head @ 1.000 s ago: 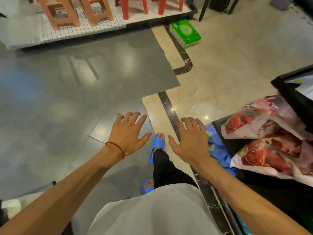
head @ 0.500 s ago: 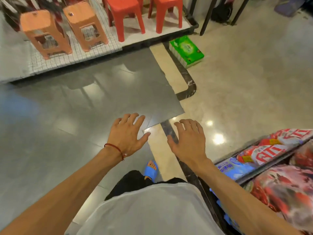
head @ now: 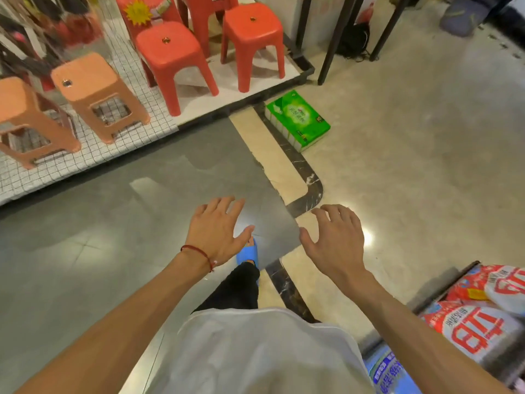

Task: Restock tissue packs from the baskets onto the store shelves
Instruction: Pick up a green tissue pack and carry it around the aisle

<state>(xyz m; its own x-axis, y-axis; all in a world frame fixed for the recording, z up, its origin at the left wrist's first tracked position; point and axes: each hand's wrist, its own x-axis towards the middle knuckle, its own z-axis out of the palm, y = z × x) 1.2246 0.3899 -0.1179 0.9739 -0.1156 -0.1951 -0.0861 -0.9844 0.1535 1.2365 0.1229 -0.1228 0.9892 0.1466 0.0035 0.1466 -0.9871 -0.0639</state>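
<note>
Hands are both out in front of me and empty: my left hand [head: 216, 231] and right hand [head: 335, 240] float over the floor with fingers spread and loosely bent, gripping nothing. I see a green tissue pack [head: 298, 119] lying on the floor well ahead of the right hand, near the red stools [head: 167, 49]. Red-and-white packs [head: 477, 331] sit in a basket [head: 443, 288] behind and right of it.

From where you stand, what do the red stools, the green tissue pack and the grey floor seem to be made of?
The red stools: probably moulded plastic, smooth semi-matte; seat and legs look like one piece.
The green tissue pack: thin glossy printed plastic film, it seems; light packs show at its side.
The grey floor: polished tile or stone; faint joints and soft reflections show.
</note>
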